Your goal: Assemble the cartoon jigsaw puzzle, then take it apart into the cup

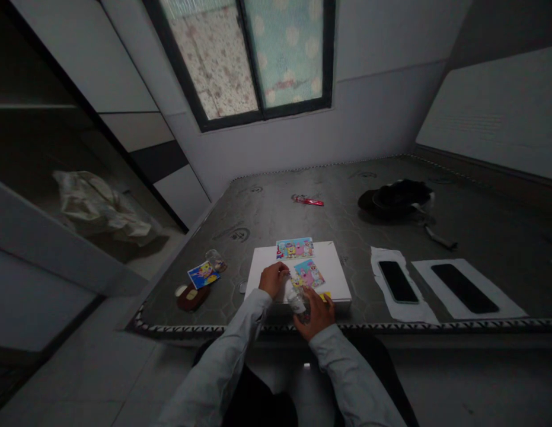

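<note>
Currently, right hand (318, 311) is curled around a clear jar (297, 301), fingers on its side, thumb below. Jar sits at the near edge of the white box (265, 256), tilted; small bits inside, too blurred to identify. Left hand (272, 281) is narrow, fingertips drawn together above the box, just left of the lower picture card (309, 273). Can't tell if anything is pinched there.

Lower card lies askew on the box, its near left corner close to the jar mouth. Upper picture card (294, 248) lies along the far edge of the box. Yellow piece (325, 295) sits beside the right hand, partly covered by it.

Left of the box: small clear disc (242, 287) just beside it, then a cluster of second jar (214, 259), blue card (203, 274), brown object (193, 298) and white round piece (181, 290). Blue card overlaps the brown object.

Right side: phone (398, 281) on a white sheet (377, 256), dark slab (465, 288) on another. Farther back: red item (312, 201), dark cap (391, 200), both well apart from the hands.
</note>
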A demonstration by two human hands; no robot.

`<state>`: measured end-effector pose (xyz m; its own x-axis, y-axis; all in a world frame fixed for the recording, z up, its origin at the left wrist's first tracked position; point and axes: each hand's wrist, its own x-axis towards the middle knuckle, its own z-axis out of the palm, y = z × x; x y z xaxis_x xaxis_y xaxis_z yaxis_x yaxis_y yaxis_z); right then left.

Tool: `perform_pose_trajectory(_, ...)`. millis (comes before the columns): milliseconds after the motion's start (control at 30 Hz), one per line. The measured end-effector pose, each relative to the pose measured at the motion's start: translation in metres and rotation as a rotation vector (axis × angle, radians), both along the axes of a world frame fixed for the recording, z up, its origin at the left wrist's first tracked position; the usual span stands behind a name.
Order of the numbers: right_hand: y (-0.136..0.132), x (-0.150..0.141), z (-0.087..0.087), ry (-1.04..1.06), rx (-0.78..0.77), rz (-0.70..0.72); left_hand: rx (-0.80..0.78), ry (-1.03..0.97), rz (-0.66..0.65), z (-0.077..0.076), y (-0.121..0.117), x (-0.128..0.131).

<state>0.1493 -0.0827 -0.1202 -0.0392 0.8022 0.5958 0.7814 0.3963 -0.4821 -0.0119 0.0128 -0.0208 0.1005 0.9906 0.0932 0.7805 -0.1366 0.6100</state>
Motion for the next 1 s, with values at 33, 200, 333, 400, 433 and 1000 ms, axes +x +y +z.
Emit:
perform_pose_trajectory(33, 0.0, 0.0, 0.001, 0.003, -0.001, -0.002, 0.004, 0.01, 0.013, 0.0, 0.0, -0.001)
perform_pose_trajectory(200, -0.001, -0.001, 0.005, 0.008, -0.019, -0.003, 0.0, 0.028, 0.067, 0.001, 0.003, -0.012)
perform_pose_trajectory(333, -0.002, -0.001, 0.006, 0.016, -0.005, -0.004, -0.012, 0.148, 0.119, 0.002, 0.006, -0.019)
perform_pose_trajectory(400, -0.002, -0.001, 0.006, 0.015, 0.0, -0.001, 0.031, 0.211, 0.109, 0.001, 0.006, -0.019)
perform_pose_trajectory(433, -0.002, -0.001, 0.006, 0.014, 0.0, -0.002, 0.049, 0.229, 0.1, -0.001, 0.006, -0.018)
perform_pose_trajectory(1000, 0.0, 0.0, -0.001, -0.026, -0.019, -0.016, -0.125, 0.197, -0.09, 0.0, -0.003, 0.016)
